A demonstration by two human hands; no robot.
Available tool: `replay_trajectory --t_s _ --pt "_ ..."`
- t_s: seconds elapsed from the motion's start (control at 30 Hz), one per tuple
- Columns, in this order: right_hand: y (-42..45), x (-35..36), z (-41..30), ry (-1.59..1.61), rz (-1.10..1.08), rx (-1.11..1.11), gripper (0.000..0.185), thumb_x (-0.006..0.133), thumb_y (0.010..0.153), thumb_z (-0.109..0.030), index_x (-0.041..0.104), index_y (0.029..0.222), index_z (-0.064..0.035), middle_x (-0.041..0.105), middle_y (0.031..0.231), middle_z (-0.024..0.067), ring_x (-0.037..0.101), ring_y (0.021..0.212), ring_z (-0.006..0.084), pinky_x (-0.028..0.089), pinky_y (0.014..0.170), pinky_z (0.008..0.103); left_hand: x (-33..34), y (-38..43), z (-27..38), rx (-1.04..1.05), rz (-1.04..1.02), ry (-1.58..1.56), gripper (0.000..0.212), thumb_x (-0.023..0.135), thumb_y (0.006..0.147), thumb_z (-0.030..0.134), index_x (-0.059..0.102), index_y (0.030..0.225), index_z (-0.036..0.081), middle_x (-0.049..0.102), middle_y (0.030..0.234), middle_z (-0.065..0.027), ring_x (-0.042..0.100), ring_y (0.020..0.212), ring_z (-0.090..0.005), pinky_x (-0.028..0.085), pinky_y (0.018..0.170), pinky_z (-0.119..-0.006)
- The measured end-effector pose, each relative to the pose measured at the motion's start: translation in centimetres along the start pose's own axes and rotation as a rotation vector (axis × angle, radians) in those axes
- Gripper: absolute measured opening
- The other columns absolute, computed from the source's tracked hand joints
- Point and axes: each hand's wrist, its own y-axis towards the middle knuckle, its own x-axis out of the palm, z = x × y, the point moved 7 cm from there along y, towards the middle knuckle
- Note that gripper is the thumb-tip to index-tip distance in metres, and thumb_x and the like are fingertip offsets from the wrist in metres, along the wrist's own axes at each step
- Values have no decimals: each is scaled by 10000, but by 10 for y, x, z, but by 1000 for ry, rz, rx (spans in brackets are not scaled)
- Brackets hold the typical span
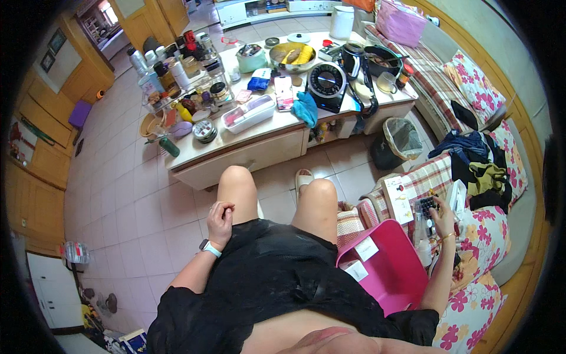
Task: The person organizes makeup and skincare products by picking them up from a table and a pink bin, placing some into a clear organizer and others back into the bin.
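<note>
My left hand [219, 219] rests on my left thigh with its fingers curled in and nothing visible in them. A watch with a pale band is on that wrist. Out to the right, my right hand [443, 217] is at a cluster of small items on the sofa. Its fingertips are at a dark, bumpy object [428, 206]; whether they grip it is unclear. Just right of the fingers lies an open white box [458, 200]. A flat printed box [399, 199] is to the left. Beside my right forearm a pink plastic bin [393, 261] holds white cards or boxes [366, 248].
Ahead stands a white table [212, 148] crowded with bottles, a phone [284, 93], a blue cloth [305, 109], a black induction cooker [327, 82] and a steel bowl of corn [292, 57]. A lined trash bin [396, 144] sits by the sofa. Clothes [482, 168] lie among floral cushions.
</note>
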Motion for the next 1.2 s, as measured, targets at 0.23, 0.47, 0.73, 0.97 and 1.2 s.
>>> replay_trajectory --t_s 0.23,0.47,0.73,0.97,1.2 --pt "1 37 -130 123 -230 -159 328 604 783 -101 548 1098 -31 601 1011 135 606 852 234 476 748 319 1 5 -16 -219 -3 -336 109 510 844 37 544 941 2 579 810 -65 559 764 -146 452 707 -265" --pt "37 108 -239 196 -439 -278 289 604 801 -103 565 1079 -38 620 923 132 624 741 202 502 649 296 23 94 21 54 56 -300 243 564 767 58 549 1008 32 581 944 -118 579 841 -252 463 737 -337" --pt "149 207 -371 279 -408 -451 307 599 791 -119 561 1083 -32 614 947 177 616 829 264 482 743 331 86 191 -11 -100 3 98 528 600 764 201 398 1216 20 387 1260 -173 390 1165 -327 333 965 -411" --pt "192 288 -444 102 -202 -812 424 617 741 -155 513 1142 -63 544 1094 158 524 993 330 432 852 375 91 179 -42 -39 -101 168 544 611 747 153 394 1220 -5 366 1294 -195 381 1173 -353 317 989 -404" --pt "198 343 -454 -179 35 -950 150 637 633 -171 596 737 -71 579 767 93 561 776 252 440 745 383 71 183 -41 125 -126 6 428 557 716 65 481 1123 -41 500 1116 -229 454 1056 -363 347 939 -421"
